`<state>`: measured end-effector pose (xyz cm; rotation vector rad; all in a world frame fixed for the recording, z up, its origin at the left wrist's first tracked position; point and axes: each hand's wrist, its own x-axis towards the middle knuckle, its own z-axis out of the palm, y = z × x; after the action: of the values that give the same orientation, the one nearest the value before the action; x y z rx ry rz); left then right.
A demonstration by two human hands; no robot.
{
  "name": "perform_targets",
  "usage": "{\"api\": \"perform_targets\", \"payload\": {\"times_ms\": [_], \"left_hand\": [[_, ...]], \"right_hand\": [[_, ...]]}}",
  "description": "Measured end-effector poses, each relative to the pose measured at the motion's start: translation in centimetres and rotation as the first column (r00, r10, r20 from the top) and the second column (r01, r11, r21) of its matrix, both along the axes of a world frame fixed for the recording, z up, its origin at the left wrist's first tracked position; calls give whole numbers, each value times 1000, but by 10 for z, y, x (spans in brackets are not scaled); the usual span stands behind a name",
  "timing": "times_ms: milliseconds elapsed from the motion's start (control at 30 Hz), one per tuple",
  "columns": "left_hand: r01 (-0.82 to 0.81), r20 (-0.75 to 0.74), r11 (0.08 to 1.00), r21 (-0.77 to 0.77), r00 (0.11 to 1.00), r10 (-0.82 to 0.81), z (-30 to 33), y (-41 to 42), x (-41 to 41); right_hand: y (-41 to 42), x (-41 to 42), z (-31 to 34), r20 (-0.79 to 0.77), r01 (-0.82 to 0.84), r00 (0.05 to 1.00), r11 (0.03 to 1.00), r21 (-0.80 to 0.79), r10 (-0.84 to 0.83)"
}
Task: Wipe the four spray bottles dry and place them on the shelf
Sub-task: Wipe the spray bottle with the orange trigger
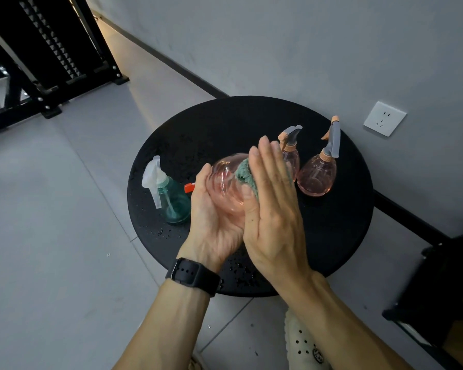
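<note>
While hands blur, pink bottle (226,182) nozzle hidden, cloth (247,174) half-covered

left hand (214,222): cradles pink bottle (229,182)
right hand (271,209): flat, pressing green cloth (247,174) on it
table (332,249): wet, three more bottles

Left hand (214,225), right hand (271,209): both bare, no rings or gloves visible. Forearms bare to lower frame edge; no sleeves in view. Left wrist: black smartwatch band (194,276), matte, row of small adjustment holes, loop keeper. Watch face hidden. Lower edge: cream perforated clog (304,345), round ventilation holes, small dark round emblem at strap rivet.
</note>
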<state>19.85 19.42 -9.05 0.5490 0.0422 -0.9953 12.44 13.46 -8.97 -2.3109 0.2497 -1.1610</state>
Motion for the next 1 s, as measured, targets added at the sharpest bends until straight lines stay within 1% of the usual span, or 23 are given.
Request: {"api": "perform_targets", "payload": {"times_ms": [67,167,300,400,633,733,833,900,1000], "left_hand": [[13,2,1000,-22,1000,-13,2,0,-1],[-18,45,1000,-24,999,19,5,0,-5],[-53,49,998,-32,997,55,5,2,-2],[-18,57,998,-57,998,21,6,2,-1],[42,55,999,-30,998,-40,4,1,1],[21,66,999,36,998,-23,5,2,0],[22,78,997,71,997,-27,7,5,-1],[29,75,997,65,997,-34,6,7,0],[35,62,996,85,997,-40,9,10,1]], "right_hand": [[3,0,0,6,-12,1000,1000,-13,12],[12,-1,-2,12,-20,1000,998,-53,21],[20,-3,-5,-4,-43,999,994,-97,42],[17,-2,-3,-1,-40,999,995,-92,40],[6,-2,-1,-2,-38,999,999,-36,38],[3,-2,1,0,-43,999,999,-9,43],[-1,-1,3,25,-74,997,996,55,73],[-5,-1,6,38,-113,993,989,98,109],[-8,-3,7,64,-167,985,967,195,157]]}}
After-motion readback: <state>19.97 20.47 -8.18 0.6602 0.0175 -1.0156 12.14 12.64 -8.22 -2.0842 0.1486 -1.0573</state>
